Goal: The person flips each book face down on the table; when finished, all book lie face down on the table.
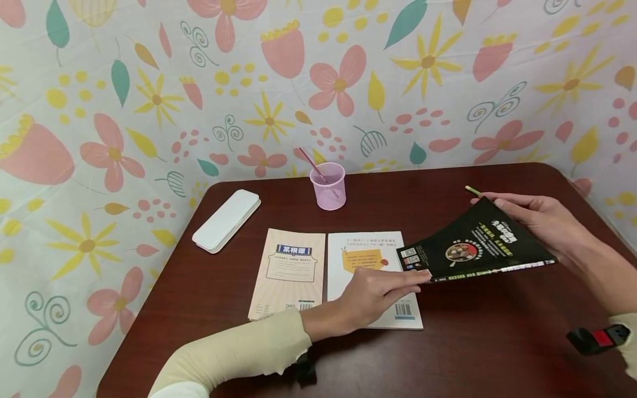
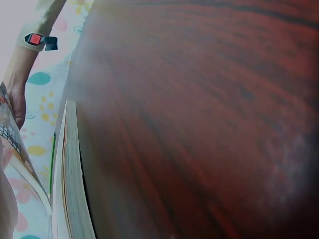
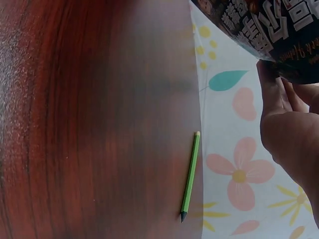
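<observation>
While our right hand (image 1: 539,221) pinches the black book's (image 1: 475,249) far edge, tilted above the worktop (image 1: 497,342), our left hand (image 1: 378,296) lies flat, fingers straight, on the white book (image 1: 365,249), fingertips touching the black one's corner. We judge two books placed side by side, the third not yet down. Count: three books, one case (image 1: 226,220), one cup (image 1: 328,186), one pencil (image 3: 190,176).

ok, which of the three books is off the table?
The black-covered book, held tilted by the right hand; the beige book and white book lie flat.
</observation>
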Available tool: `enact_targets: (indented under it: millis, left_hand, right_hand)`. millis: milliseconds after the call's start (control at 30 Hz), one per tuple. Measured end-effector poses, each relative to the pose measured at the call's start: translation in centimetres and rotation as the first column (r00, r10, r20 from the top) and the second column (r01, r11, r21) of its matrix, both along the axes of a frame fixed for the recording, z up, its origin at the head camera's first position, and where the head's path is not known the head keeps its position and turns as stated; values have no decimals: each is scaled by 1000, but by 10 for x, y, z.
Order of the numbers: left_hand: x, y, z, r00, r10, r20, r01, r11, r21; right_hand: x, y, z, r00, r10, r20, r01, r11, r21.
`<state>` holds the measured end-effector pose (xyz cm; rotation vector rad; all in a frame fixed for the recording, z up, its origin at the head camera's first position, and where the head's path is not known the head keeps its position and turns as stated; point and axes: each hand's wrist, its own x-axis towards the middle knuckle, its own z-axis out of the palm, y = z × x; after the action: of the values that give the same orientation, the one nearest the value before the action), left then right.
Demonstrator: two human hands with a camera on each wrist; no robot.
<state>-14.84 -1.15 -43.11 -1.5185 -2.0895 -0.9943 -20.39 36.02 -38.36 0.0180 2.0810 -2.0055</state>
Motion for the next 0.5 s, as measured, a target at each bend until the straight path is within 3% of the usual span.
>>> enact_targets:
  millis: [200,367,500]
  left_hand:
    - [5,6,-5,999,34,-30,-35,999,-38]
    - [9,13,-9,990,72,-121,-82,993,-80]
    - [13,20,-12,980,100,-171,-120,986,-114]
  right_hand:
    - [-3,-1,-4,998,42,-41,-44,998,-54]
    - [-5,-1,-9,994,53,-94,-45,995,86]
    - [-6,0,-16,987,71,-144,-32,965,262]
